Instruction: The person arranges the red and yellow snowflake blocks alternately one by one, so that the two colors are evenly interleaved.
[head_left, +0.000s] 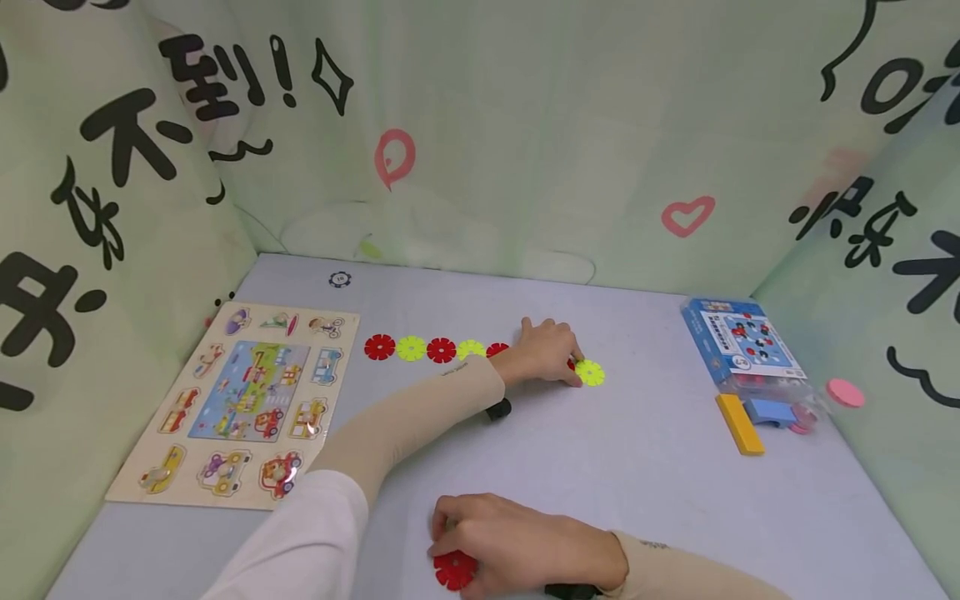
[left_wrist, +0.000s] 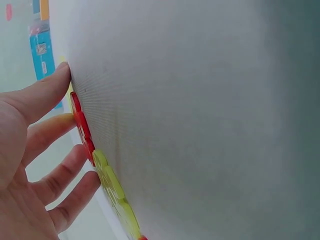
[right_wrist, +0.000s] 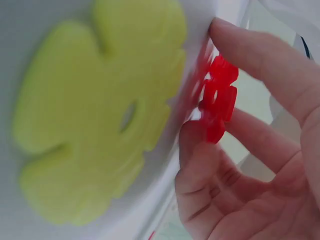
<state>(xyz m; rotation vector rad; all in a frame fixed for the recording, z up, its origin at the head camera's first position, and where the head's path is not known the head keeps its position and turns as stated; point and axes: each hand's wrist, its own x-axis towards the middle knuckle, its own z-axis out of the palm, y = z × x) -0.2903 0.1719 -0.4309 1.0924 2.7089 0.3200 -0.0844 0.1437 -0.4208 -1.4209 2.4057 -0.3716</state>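
A row of red and yellow-green plastic snowflake discs (head_left: 441,350) lies flat on the table. My left hand (head_left: 543,350) reaches over the row's right part, hiding some discs. Its thumb and index finger touch the yellow-green disc (head_left: 591,372) at the right end and the red one beside it; the other fingers spread along the row in the left wrist view. Near the front edge, my right hand (head_left: 517,542) holds a red snowflake disc (head_left: 454,570) in its fingers. Close to the right wrist camera appears another yellow-green disc (right_wrist: 75,115), hidden in the head view.
A wooden picture puzzle board (head_left: 247,392) lies at the left. On the right are a blue toy box (head_left: 746,342), a yellow block (head_left: 739,425), a blue arch block (head_left: 770,412) and a pink disc (head_left: 845,392). Printed curtains (head_left: 480,150) enclose the table.
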